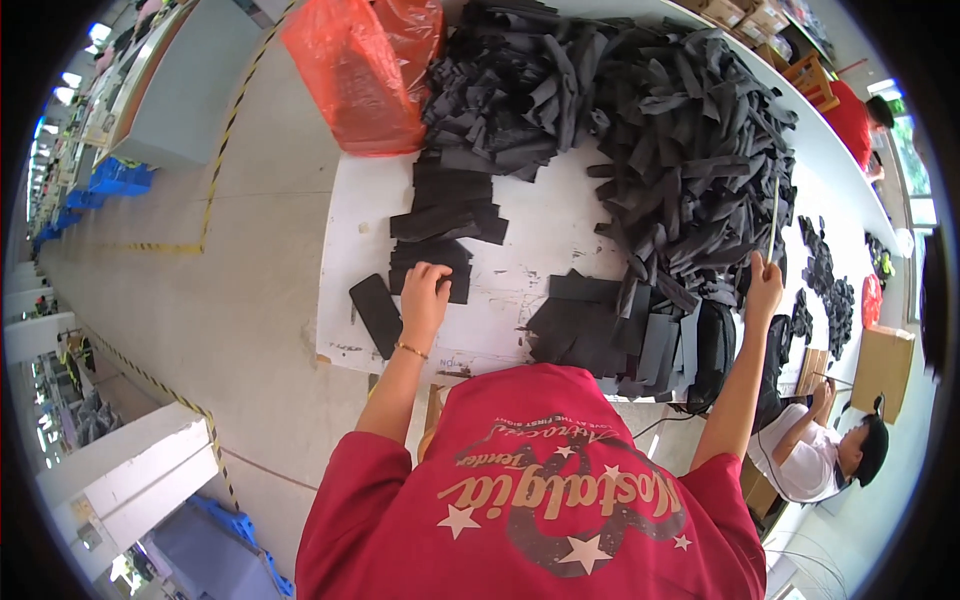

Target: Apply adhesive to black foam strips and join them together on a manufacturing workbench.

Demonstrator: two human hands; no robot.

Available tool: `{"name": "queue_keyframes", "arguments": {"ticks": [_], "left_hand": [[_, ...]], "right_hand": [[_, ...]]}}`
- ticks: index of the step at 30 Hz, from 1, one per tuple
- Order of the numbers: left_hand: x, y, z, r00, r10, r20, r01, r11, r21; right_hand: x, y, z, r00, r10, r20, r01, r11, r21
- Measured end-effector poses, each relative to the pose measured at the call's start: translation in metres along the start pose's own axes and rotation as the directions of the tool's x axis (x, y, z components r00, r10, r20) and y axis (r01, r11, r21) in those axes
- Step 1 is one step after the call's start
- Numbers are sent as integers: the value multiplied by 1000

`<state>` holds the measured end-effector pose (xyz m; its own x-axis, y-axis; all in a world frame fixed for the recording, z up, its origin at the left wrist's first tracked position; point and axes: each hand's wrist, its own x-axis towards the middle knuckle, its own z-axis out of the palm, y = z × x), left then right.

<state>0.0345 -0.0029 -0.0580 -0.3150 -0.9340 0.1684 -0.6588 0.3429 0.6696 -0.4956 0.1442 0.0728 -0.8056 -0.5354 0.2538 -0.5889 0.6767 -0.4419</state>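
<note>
My left hand point(427, 285) is at the left of the white table, its fingers bent and pinched together on a black fabric piece point(458, 285) at the near end of a row. Further up that row lie more overlapping black strips point(450, 222). My right hand point(765, 284) is closed round the lower end of a thin pale stick point(774, 215), which points away from me along the right edge of a large heap of black strips point(690, 150). Beside my left wrist lies a flat black rectangle with rounded corners point(375, 314), like a phone.
A red plastic bag point(365, 80) sits at the table's far left corner, by a second black heap point(510, 90). Stacked black pieces point(585, 325) lie near my body. At the right are a cardboard box point(884, 366) and a person in white point(815, 455); another person wears red point(848, 125).
</note>
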Motion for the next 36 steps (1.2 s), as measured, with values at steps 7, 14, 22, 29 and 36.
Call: {"name": "queue_keyframes", "arguments": {"ticks": [7,14,22,29,36], "left_hand": [[6,-26,5,981,137,140,-151,984,91],[8,-36,10,974,130,183,-144,987,65],[14,-11,-13,983,120,138,-106,989,-100],[18,19,-3,955,279,102,-263,954,-144],[13,109,-18,792,-318,-521,-18,841,-541]], "right_hand": [[-102,-85,21,947,-257,195,231,962,147],[-172,-129,47,638,-641,427,478,764,433],[-205,-142,68,460,-745,483,612,660,436],[-217,-160,86,456,-745,488,596,662,454],[-238,-185,89,560,-528,638,52,791,610]]}}
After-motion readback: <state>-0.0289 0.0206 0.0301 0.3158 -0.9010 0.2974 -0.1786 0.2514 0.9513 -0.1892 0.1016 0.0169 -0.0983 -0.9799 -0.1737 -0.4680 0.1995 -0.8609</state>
